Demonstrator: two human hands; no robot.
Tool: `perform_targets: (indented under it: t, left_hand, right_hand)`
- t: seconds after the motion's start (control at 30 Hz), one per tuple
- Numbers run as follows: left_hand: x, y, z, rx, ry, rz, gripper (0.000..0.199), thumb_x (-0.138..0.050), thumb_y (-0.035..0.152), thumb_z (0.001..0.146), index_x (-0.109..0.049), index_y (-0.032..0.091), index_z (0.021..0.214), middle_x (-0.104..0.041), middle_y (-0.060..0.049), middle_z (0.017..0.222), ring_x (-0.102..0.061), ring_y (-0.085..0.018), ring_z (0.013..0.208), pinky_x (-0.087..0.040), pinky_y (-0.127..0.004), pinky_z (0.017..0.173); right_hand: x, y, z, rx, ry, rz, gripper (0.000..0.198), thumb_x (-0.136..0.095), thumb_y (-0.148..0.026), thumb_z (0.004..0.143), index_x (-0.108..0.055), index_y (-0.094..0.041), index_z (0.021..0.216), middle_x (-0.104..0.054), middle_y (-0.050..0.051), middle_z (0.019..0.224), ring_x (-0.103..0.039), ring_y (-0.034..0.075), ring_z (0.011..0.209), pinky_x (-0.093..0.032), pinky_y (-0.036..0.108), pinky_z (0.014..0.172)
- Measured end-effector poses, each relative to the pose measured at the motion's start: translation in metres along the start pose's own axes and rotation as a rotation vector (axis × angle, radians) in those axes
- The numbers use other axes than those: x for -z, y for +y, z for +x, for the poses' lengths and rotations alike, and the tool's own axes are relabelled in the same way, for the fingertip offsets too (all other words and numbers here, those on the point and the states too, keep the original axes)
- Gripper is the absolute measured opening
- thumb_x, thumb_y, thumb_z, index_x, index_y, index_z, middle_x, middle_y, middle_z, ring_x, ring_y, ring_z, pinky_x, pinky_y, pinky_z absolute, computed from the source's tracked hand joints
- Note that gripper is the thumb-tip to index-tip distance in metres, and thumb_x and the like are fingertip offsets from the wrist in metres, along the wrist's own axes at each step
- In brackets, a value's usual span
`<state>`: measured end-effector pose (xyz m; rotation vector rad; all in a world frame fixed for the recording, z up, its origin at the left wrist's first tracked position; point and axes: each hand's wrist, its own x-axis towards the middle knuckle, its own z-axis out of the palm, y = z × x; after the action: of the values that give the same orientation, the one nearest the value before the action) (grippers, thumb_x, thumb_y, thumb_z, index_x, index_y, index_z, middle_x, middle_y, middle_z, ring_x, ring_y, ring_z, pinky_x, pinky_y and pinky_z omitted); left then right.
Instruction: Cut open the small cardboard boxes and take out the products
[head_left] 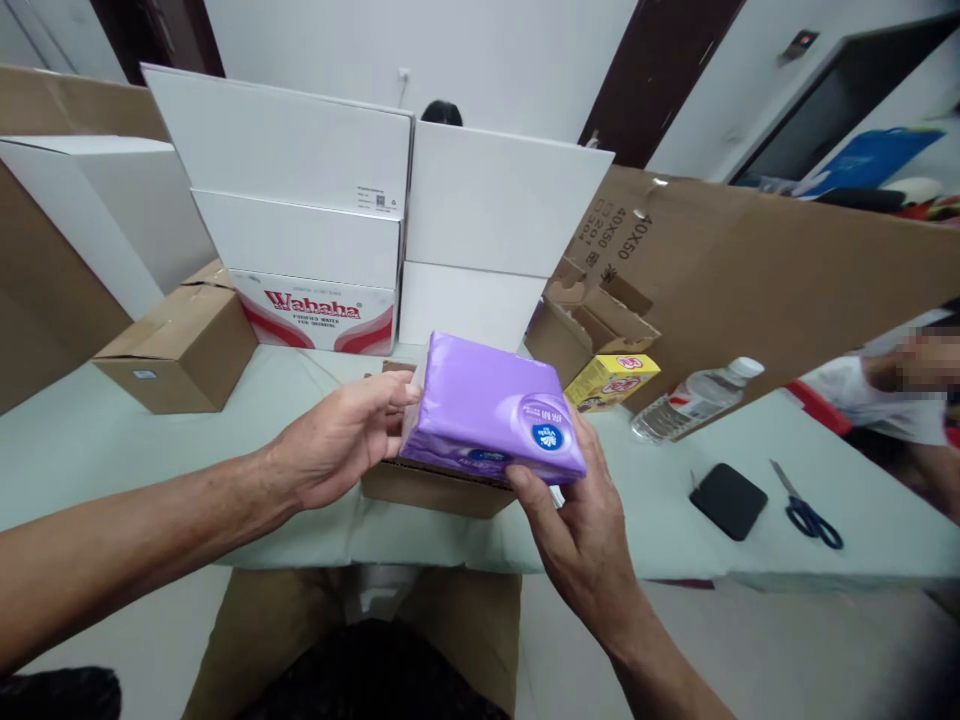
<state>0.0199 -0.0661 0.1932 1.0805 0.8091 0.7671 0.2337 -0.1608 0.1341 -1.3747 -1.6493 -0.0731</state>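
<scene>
A purple pack of tissues with a blue round logo is held up over the table, tilted toward me. My right hand grips its near right corner, thumb on the front side and fingers behind. At the pack's left end, my left hand presses with bent fingers, their tips partly hidden. Directly beneath the pack stands a small brown cardboard box; the pack covers most of its top, so its inside cannot be seen.
Behind stand white Wahaha carton panels. A closed brown box sits left. To the right are an open carton, a yellow box, a water bottle, a black square item and scissors. Another person's sleeve is far right.
</scene>
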Motion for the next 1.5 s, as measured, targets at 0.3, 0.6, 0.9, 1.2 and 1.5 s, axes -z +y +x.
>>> perform_targets:
  t: [0.3, 0.6, 0.9, 1.2, 1.5]
  left_hand:
    - [-0.002, -0.031, -0.012, -0.125, 0.01, -0.265, 0.049, -0.058, 0.037, 0.101, -0.061, 0.025, 0.148, -0.074, -0.009, 0.134, -0.062, -0.034, 0.135, -0.053, -0.051, 0.111]
    - [-0.006, -0.045, -0.019, -0.279, 0.071, -0.296, 0.05, -0.053, 0.034, 0.103, -0.057, 0.027, 0.153, -0.065, -0.007, 0.15, -0.055, -0.034, 0.144, -0.053, -0.051, 0.114]
    - [-0.004, -0.055, -0.017, -0.331, 0.1, -0.289, 0.056, -0.056, 0.039, 0.104, -0.048, 0.029, 0.159, -0.066, -0.008, 0.149, -0.057, -0.033, 0.142, -0.052, -0.049, 0.115]
    - [-0.005, -0.048, -0.017, -0.313, 0.127, -0.236, 0.059, -0.063, 0.046, 0.1, -0.052, 0.029, 0.155, -0.064, -0.008, 0.15, -0.059, -0.034, 0.14, -0.051, -0.048, 0.115]
    - [-0.008, -0.036, -0.02, -0.304, 0.058, -0.278, 0.044, -0.059, 0.046, 0.099, -0.066, 0.027, 0.138, -0.067, -0.008, 0.145, -0.056, -0.037, 0.14, -0.061, -0.05, 0.101]
  right_hand:
    - [-0.014, -0.01, 0.005, 0.098, 0.164, -0.177, 0.051, -0.061, -0.028, 0.101, -0.053, -0.025, 0.151, -0.064, 0.014, 0.147, -0.061, 0.031, 0.136, -0.054, 0.054, 0.111]
    - [-0.029, -0.028, -0.003, -0.016, 0.242, -0.206, 0.047, -0.055, -0.024, 0.103, -0.051, -0.028, 0.151, -0.067, 0.013, 0.142, -0.065, 0.031, 0.13, -0.057, 0.054, 0.106]
    - [-0.036, -0.03, -0.001, -0.047, 0.253, -0.181, 0.043, -0.054, -0.024, 0.104, -0.054, -0.026, 0.147, -0.068, 0.013, 0.14, -0.068, 0.03, 0.125, -0.058, 0.053, 0.104]
    - [-0.035, -0.031, -0.001, -0.118, 0.226, -0.224, 0.039, -0.05, -0.032, 0.106, -0.056, -0.027, 0.144, -0.075, 0.012, 0.121, -0.072, 0.03, 0.117, -0.061, 0.05, 0.095]
    - [-0.036, -0.033, -0.001, 0.005, 0.287, -0.244, 0.048, -0.052, -0.023, 0.104, -0.048, -0.027, 0.151, -0.068, 0.015, 0.139, -0.065, 0.03, 0.131, -0.058, 0.053, 0.105]
